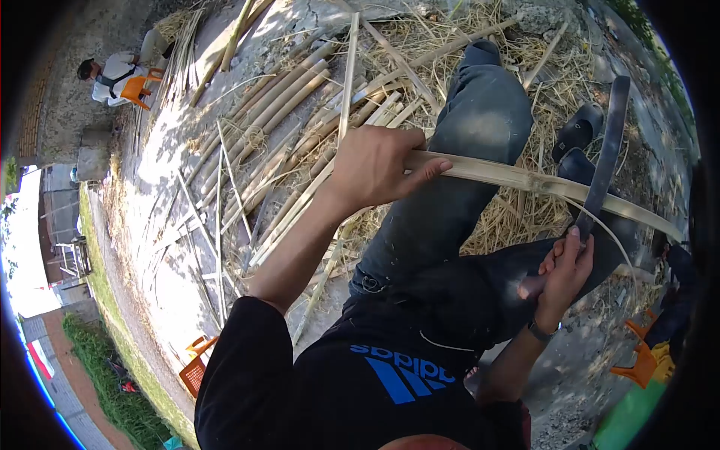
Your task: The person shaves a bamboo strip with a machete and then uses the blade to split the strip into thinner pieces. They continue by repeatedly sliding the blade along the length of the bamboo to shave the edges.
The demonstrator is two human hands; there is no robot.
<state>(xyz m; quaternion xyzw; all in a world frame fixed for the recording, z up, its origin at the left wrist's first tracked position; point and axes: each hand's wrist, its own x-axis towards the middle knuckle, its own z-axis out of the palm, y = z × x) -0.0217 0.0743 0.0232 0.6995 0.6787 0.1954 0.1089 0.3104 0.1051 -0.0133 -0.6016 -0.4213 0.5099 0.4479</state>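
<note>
A long split bamboo strip [495,174] extends rightward from my left hand [382,165], which is closed around its near end with the thumb along it. My right hand [566,270] grips the handle of a long machete [606,142] with a dark, slightly curved blade. That blade crosses the strip toward its far end. Beside it a thin bamboo sliver [619,238] curls away from the strip. Under the strip is my bent knee [480,112] in dark trousers, and the strip passes over the thigh.
Bamboo poles and split lengths [289,94] lie on the ground to the left. Pale shavings [551,64] cover the ground around my legs and sandalled foot [579,131]. A person [116,79] sits on an orange chair [139,90] at upper left. Another orange chair [637,367] stands at right.
</note>
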